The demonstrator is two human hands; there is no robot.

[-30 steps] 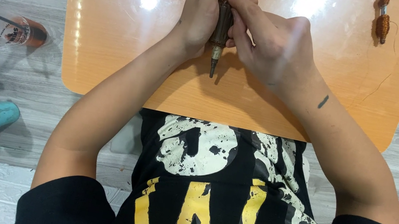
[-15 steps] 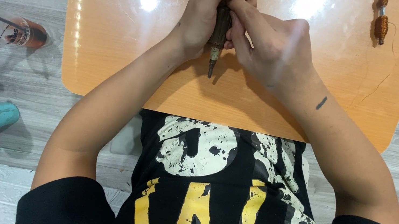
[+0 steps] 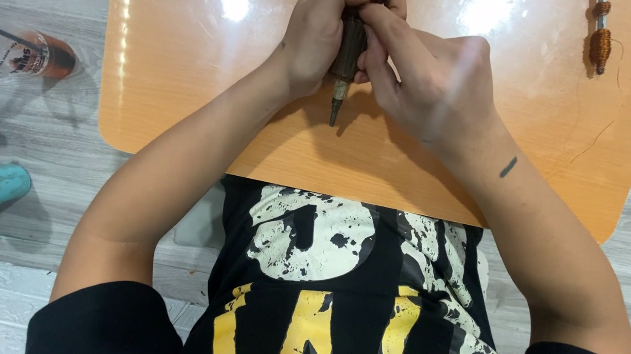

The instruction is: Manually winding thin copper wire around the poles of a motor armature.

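Both hands closed around one dark cylindrical tool [image 3: 347, 49] over the far middle of the orange table [image 3: 175, 92]: left hand [image 3: 320, 27] wrapped on its left side, right hand [image 3: 427, 84] pinching from the right. Long axis pointing toward the body, thin tip below both grips. One copper-wound piece [image 3: 601, 39] at the table's far right corner.

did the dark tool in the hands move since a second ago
Yes, slightly. The dark tool, gripped by the left hand and right hand, has shifted toward the far edge of the orange table.
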